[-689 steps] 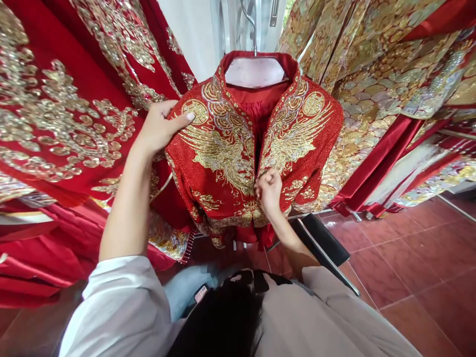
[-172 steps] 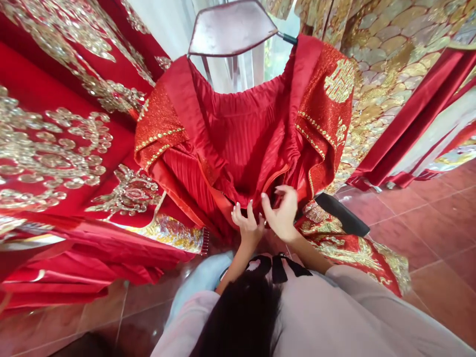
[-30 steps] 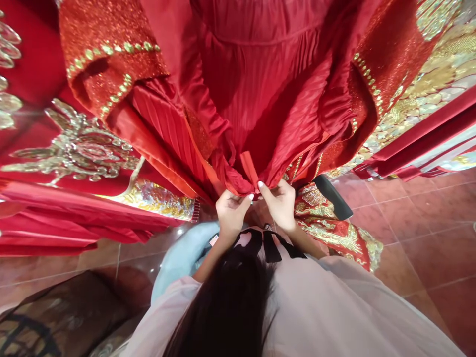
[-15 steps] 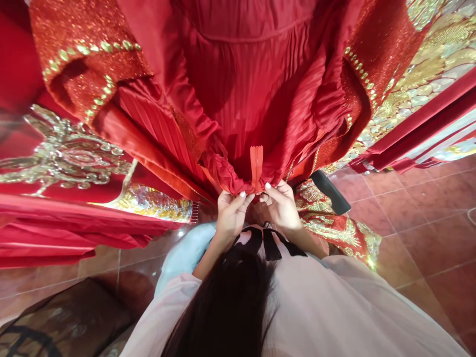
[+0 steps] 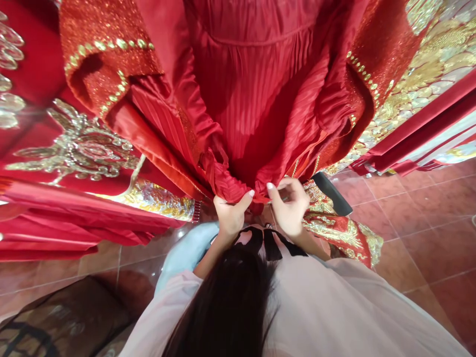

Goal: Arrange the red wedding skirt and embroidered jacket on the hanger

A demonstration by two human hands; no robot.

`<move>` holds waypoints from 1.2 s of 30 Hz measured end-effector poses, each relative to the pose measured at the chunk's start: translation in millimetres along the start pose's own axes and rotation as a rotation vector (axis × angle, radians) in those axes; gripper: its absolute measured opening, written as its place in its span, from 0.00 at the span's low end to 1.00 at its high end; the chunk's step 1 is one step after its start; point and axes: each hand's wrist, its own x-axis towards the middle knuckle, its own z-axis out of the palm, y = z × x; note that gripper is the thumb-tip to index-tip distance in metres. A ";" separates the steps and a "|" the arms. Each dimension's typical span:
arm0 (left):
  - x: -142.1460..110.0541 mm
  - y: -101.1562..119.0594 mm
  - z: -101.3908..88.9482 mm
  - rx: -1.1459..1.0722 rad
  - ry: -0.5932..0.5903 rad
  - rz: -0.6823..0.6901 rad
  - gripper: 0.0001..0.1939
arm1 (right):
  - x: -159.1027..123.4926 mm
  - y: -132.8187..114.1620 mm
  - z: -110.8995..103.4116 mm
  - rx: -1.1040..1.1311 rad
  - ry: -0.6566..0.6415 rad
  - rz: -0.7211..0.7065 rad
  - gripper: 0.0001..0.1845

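A red pleated garment with gold-beaded, sequinned edges hangs open in front of me, its lining facing me. My left hand is closed on a bunch of the pleated red fabric at the lower edge. My right hand is beside it, thumb and fingers pinched on the hem just to the right. The two hands are a few centimetres apart, right above my chest. The orange zipper tape seen a moment ago is hidden in the folds.
Red cloth with silver and gold embroidery hangs at the left. Gold-scaled embroidered fabric hangs at the right. A black bar and a folded embroidered piece lie behind my right hand. The floor is red tile.
The upright orange zipper tape between my thumbs has dropped out of sight into the folds. My hands have moved slightly apart and my right hand has shifted right along the hem.
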 end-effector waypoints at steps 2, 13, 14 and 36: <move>-1.5 -5.2 -7.9 0.071 -0.027 0.045 0.14 | 0.2 -7.3 -8.3 -0.058 -0.008 -0.220 0.13; -10.8 -2.0 -15.8 0.043 -0.039 -0.032 0.18 | 14.7 -10.0 -34.2 -0.163 -0.599 -0.609 0.10; -10.7 0.8 -13.7 0.021 -0.052 -0.038 0.18 | 15.0 -8.0 -36.1 -0.170 -0.608 -0.666 0.11; -9.5 14.7 -26.9 -0.274 -0.128 -0.111 0.11 | 33.7 17.3 -20.0 -0.507 -0.476 -0.892 0.12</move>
